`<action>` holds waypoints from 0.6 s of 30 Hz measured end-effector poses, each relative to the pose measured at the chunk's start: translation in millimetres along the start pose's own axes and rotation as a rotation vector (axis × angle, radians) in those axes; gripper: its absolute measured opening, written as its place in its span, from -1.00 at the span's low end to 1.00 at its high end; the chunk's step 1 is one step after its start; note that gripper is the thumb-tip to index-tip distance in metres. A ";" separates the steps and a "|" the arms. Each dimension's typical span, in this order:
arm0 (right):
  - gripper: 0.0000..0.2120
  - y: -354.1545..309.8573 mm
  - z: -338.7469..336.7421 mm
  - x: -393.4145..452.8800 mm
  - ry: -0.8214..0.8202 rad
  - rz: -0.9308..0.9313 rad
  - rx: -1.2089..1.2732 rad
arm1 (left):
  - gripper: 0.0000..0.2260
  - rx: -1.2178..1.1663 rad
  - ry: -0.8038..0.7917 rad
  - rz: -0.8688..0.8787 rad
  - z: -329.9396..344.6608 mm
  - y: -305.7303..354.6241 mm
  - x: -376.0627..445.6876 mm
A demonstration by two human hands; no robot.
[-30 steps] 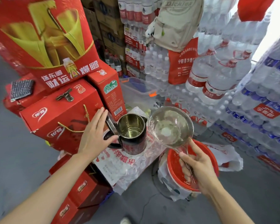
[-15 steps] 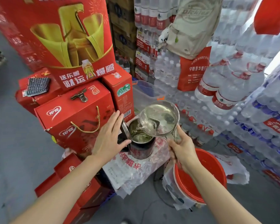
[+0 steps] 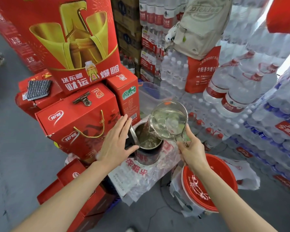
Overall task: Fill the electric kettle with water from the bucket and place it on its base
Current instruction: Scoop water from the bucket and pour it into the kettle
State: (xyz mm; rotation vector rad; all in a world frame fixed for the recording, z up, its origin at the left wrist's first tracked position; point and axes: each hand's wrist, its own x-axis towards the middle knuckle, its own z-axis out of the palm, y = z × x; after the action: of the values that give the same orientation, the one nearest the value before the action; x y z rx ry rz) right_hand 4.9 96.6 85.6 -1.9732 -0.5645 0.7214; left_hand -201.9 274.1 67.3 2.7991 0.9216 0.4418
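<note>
The dark electric kettle (image 3: 149,154) stands on a plastic-wrapped pack, its steel inside showing water. My left hand (image 3: 115,143) grips the kettle's handle side and holds the lid (image 3: 132,133) tipped open. My right hand (image 3: 191,151) holds the handle of a clear scoop (image 3: 168,122), tilted left over the kettle's mouth, and water runs from it into the kettle. The red bucket (image 3: 224,169) sits on the floor at lower right, under my right forearm, with water inside. I cannot see the kettle's base.
Red gift boxes (image 3: 77,118) are stacked left of the kettle, one with a metal clip (image 3: 84,99) on top. Packs of bottled water (image 3: 241,91) rise behind and to the right. A beige backpack (image 3: 203,25) hangs above. Grey floor lies at the left.
My right hand has lifted the scoop from above the bucket to the kettle's mouth and tilted it, so water now pours in. My left hand stays on the kettle.
</note>
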 end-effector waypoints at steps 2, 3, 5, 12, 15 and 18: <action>-0.25 1.3 1.2 -0.8 0.014 -0.013 -0.024 | -0.08 0.003 -0.004 0.001 0.4 -0.5 0.1; -0.25 2.1 1.6 -0.9 0.021 -0.022 -0.039 | -0.08 0.003 -0.005 0.002 0.4 -0.7 0.1; -0.26 3.0 3.2 -0.3 0.031 -0.047 -0.077 | -0.08 -0.002 0.000 0.008 0.2 -1.0 0.0; -0.25 6.0 8.3 3.1 0.060 -0.074 -0.289 | -0.09 -0.015 0.011 0.018 -0.3 -0.5 0.5; -0.23 3.4 10.3 1.4 0.057 -0.080 -0.383 | -0.09 -0.012 0.002 0.021 -1.3 -0.6 0.6; -0.24 2.6 13.7 -1.0 0.073 -0.098 -0.498 | -0.10 -0.022 0.001 0.020 -1.8 -0.3 1.0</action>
State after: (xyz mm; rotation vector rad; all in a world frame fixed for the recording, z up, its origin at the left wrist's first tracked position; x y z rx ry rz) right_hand -5.0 103.2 78.1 -2.3960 -0.8521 0.4737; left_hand -201.9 275.1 69.1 2.7906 0.8840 0.4535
